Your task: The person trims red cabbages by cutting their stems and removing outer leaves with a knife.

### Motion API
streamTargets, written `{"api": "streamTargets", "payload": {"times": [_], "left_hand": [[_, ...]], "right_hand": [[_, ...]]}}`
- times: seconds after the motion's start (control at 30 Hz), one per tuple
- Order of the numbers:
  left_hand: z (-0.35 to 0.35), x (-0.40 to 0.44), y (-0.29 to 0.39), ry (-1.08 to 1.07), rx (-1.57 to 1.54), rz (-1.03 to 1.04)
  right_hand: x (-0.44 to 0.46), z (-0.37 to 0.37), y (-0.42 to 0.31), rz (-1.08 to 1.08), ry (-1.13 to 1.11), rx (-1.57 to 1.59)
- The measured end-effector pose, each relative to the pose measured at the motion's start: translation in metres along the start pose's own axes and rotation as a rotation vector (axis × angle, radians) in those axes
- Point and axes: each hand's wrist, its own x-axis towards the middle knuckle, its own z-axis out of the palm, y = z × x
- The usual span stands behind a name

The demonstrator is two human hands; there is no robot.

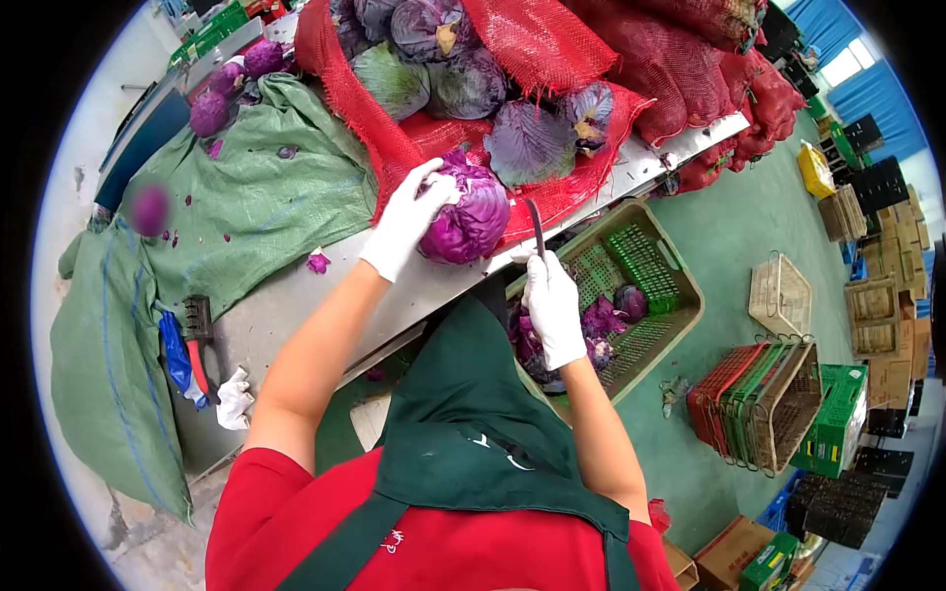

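The left hand (406, 219), in a white glove, holds a peeled cabbage (476, 215) over the near edge of the tabletop (379, 286), its grip spread against the upper side of the head. The right hand (554, 307), also gloved, has its grip closed on a knife (536, 229), blade pointing up and away, just beside the cabbage.

Behind them, an open red net bag (389, 148) lies on the tabletop with several dark, unpeeled heads (468, 84) inside; one in it is greener than the others. Full red sacks (670, 84) sit to its right.

Under the tabletop's edge, a green crate (662, 367) stands partly below the right hand. It holds loose purple leaves (601, 317) and, near its right wall, a small round purple piece (631, 301).

At the left, a green sack (251, 177) is spread over the tabletop, with purple scraps on it and several purple heads (209, 113) by its far edge.

On the floor at the right are a pale basket (780, 298), a row of nested crates (754, 402) in red, green and brown, and a bright green box (833, 419); their contents I cannot tell.
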Motion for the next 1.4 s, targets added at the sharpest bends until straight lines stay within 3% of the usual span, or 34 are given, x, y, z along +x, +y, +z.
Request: {"api": "streamTargets", "payload": {"times": [0.07, 0.17, 0.23, 0.3, 0.33, 0.4, 0.47, 0.57, 0.73, 0.97, 1.1, 1.17, 1.23, 1.3, 1.4], "left_hand": [[0.009, 0.000, -0.010, 0.027, 0.006, 0.110], [0.007, 0.000, -0.010, -0.024, 0.112, 0.155], [0.014, -0.016, 0.010, -0.077, 0.102, 0.118], [0.018, -0.020, 0.012, -0.021, 0.327, 0.277], [0.023, -0.024, 0.012, -0.037, 0.329, 0.280], [0.036, -0.038, 0.014, 0.170, 0.525, 0.353], [0.047, -0.054, 0.016, 0.238, 0.661, 0.399], [0.058, -0.069, 0.014, 0.245, 0.754, 0.481], [0.061, -0.058, 0.018, 0.174, 0.780, 0.468], [0.077, -0.063, 0.028, 0.140, 0.918, 0.522], [0.080, -0.068, 0.028, 0.150, 0.940, 0.533], [0.074, -0.064, 0.020, 0.185, 0.928, 0.548], [0.068, -0.058, 0.021, 0.214, 0.861, 0.504], [0.068, -0.061, 0.024, 0.185, 0.886, 0.502], [0.076, -0.069, 0.025, 0.179, 0.928, 0.569]], "right_hand": [[-0.007, 0.007, 0.007, -0.222, 0.083, -0.138], [-0.015, 0.004, 0.003, -0.263, 0.105, -0.156], [-0.013, -0.008, -0.018, -0.043, 0.038, -0.211], [-0.004, -0.006, -0.020, -0.169, 0.135, -0.235], [-0.002, -0.008, -0.027, -0.059, 0.101, -0.290], [0.005, 0.002, -0.027, -0.183, 0.205, -0.236], [0.011, 0.006, -0.035, -0.300, 0.274, -0.230], [0.023, 0.007, -0.028, -0.433, 0.169, -0.351], [0.026, -0.011, -0.025, -0.322, 0.044, -0.331], [0.031, -0.010, 0.002, -0.130, 0.149, -0.033], [0.027, -0.022, 0.007, -0.155, 0.129, -0.193], [0.032, -0.021, 0.048, -0.163, 0.189, -0.275], [0.026, -0.020, 0.046, 0.089, 0.122, -0.023], [0.022, -0.010, 0.024, 0.094, 0.200, 0.136], [0.033, -0.004, -0.002, 0.202, 0.110, 0.109]]}}
